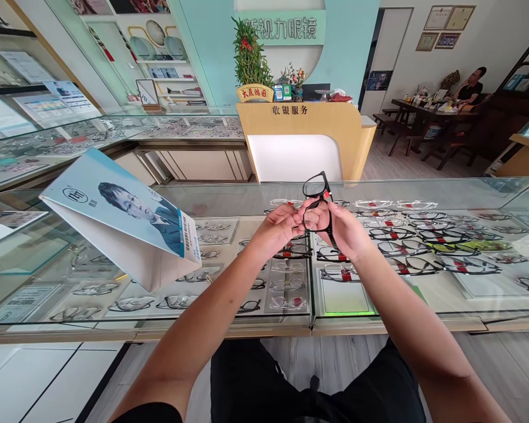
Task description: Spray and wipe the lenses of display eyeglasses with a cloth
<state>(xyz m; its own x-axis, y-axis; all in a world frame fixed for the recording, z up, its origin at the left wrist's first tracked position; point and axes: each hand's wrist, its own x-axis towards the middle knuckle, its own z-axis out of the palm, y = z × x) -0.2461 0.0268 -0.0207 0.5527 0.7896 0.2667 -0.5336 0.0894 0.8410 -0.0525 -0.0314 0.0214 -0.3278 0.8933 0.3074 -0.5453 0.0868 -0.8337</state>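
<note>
A pair of black-framed eyeglasses (321,200) is held up above the glass display counter (229,200), turned so that one lens is above the other. My left hand (283,222) is closed, its fingertips at the left edge of the lower lens. On the other side, my right hand (346,229) grips the frame near the bridge and lower rim, the thumb in front. A small red tag shows on the upper part of the frame. Part of the lower lens overlaps my fingers, and some fingertips are hidden behind it.
Rows of eyeglasses (399,248) with red tags lie in the counter to the right. A tented cardboard sign (132,217) stands on the glass at left. Beyond are a wooden cashier desk (357,147), a plant (250,56) and a person (471,88) seated at a dark table.
</note>
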